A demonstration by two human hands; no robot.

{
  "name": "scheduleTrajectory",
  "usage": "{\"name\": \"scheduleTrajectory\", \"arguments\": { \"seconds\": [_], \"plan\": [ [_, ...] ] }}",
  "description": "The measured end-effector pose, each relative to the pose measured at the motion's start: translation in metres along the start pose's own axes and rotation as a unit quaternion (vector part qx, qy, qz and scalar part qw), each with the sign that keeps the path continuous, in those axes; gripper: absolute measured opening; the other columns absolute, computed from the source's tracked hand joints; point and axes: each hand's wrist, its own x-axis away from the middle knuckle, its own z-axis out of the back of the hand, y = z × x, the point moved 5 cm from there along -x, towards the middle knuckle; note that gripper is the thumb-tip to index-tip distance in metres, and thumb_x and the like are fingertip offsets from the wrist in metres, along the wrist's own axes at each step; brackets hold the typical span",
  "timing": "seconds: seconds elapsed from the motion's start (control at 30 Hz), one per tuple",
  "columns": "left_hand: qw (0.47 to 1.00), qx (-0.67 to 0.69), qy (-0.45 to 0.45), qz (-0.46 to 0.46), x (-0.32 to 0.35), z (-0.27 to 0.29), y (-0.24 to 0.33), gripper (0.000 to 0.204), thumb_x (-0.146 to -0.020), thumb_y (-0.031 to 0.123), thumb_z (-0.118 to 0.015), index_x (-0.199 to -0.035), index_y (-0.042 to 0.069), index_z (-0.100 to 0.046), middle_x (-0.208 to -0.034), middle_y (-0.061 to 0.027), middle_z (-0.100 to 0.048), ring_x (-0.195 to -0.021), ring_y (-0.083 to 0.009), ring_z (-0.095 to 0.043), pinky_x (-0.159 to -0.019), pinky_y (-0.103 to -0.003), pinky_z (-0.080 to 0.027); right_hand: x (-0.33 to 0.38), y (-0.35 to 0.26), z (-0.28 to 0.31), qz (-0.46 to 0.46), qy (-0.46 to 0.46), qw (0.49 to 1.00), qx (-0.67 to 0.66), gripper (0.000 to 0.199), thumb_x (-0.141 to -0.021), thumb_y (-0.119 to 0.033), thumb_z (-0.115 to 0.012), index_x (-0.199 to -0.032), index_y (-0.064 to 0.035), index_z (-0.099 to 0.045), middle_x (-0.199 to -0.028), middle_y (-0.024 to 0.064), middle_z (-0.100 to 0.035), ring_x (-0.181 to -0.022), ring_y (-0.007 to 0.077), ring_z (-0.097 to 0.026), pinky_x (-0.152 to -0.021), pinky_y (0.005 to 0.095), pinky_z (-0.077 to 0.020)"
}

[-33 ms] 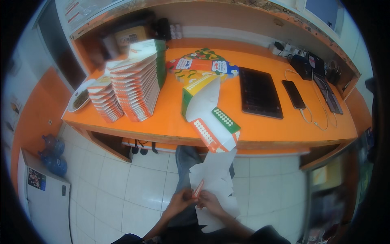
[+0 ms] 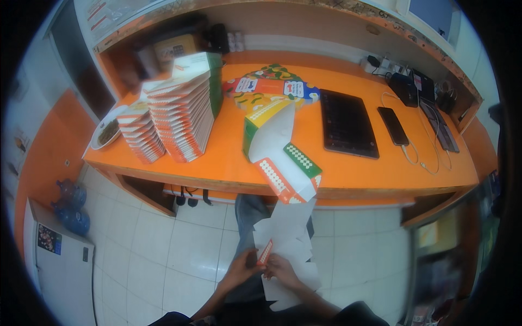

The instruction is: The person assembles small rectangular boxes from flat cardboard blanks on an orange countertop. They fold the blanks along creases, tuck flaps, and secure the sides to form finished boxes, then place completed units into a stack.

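An unfolded cardboard box blank (image 2: 288,236), white side up, lies across my lap below the table's front edge. One of its flaps is turned up and shows an orange-red face with a white pattern. My left hand (image 2: 242,270) is closed on the left side of that flap, its fingers bent. From the right, my right hand (image 2: 279,270) pinches the flap's lower end, close to the left fingertips. Above the blank, a partly folded open box (image 2: 272,136) with a white inside and yellow, green and orange outer sides stands at the table's front edge, slightly overhanging it.
Tall stacks of nested folded boxes (image 2: 182,117) stand on the orange table's left, beside a plate (image 2: 109,127) of food. Colourful printed cardboard (image 2: 272,87) lies behind the open box. A tablet (image 2: 348,123), a phone (image 2: 392,126) and cables are to the right. Blue water bottles (image 2: 72,206) stand on the floor.
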Motion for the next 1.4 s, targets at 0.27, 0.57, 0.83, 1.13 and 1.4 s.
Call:
{"name": "scheduleTrajectory", "arguments": {
  "seconds": [0.27,0.57,0.83,1.13,1.4],
  "plan": [
    [0.970,0.184,-0.146,0.069,0.001,-0.013,-0.008,0.063,-0.085,0.011,-0.070,-0.139,0.003,-0.038,-0.117,-0.0123,-0.062,-0.110,-0.0192,-0.057,-0.094,-0.032,-0.046,-0.002,0.004,0.002,-0.028,-0.036,0.998,0.039,0.018,-0.095,-0.015,-0.055,-0.110,-0.0041,-0.053,-0.076,0.0052,-0.062,-0.061,0.0131,-0.061,-0.056,0.0245,-0.0494],
    [0.974,0.216,-0.042,0.045,-0.008,-0.007,-0.010,0.051,-0.085,0.008,-0.069,-0.130,0.002,-0.044,-0.106,-0.0117,-0.065,-0.096,-0.0164,-0.064,-0.084,-0.030,-0.051,-0.003,-0.018,-0.010,-0.032,0.021,0.999,-0.002,0.026,-0.096,-0.026,-0.056,-0.103,-0.0023,-0.059,-0.076,0.0053,-0.063,-0.062,0.0135,-0.064,-0.054,0.0243,-0.0493],
    [0.993,0.096,-0.058,0.020,-0.007,-0.010,0.019,0.065,-0.084,0.010,-0.067,-0.141,0.010,-0.034,-0.110,-0.0207,-0.062,-0.098,-0.0288,-0.064,-0.083,-0.036,-0.050,-0.026,-0.052,0.007,0.122,0.178,0.947,0.238,0.033,-0.088,-0.034,-0.068,-0.080,-0.0024,-0.064,-0.055,0.0019,-0.057,-0.051,0.0037,-0.052,-0.045,0.0210,-0.0372],
    [0.993,-0.029,-0.104,-0.046,0.010,-0.009,0.040,0.076,-0.082,0.005,-0.060,-0.148,0.013,-0.022,-0.113,-0.0275,-0.057,-0.100,-0.0430,-0.059,-0.086,-0.042,-0.047,-0.021,-0.095,0.006,0.246,0.190,0.909,0.278,0.046,-0.075,-0.030,-0.081,-0.068,-0.0061,-0.042,-0.053,0.0011,-0.050,-0.046,0.0056,-0.046,-0.044,0.0218,-0.0360],
    [0.995,-0.028,-0.088,-0.038,0.006,0.003,0.049,0.075,-0.078,0.010,-0.068,-0.143,0.008,-0.032,-0.124,-0.0237,-0.049,-0.110,-0.0371,-0.054,-0.092,-0.038,-0.045,-0.019,-0.087,0.014,0.239,0.173,0.919,0.262,0.020,-0.085,-0.017,-0.067,-0.093,0.0000,-0.060,-0.075,0.0053,-0.064,-0.069,0.0097,-0.060,-0.062,0.0248,-0.0473]
  ]
}}
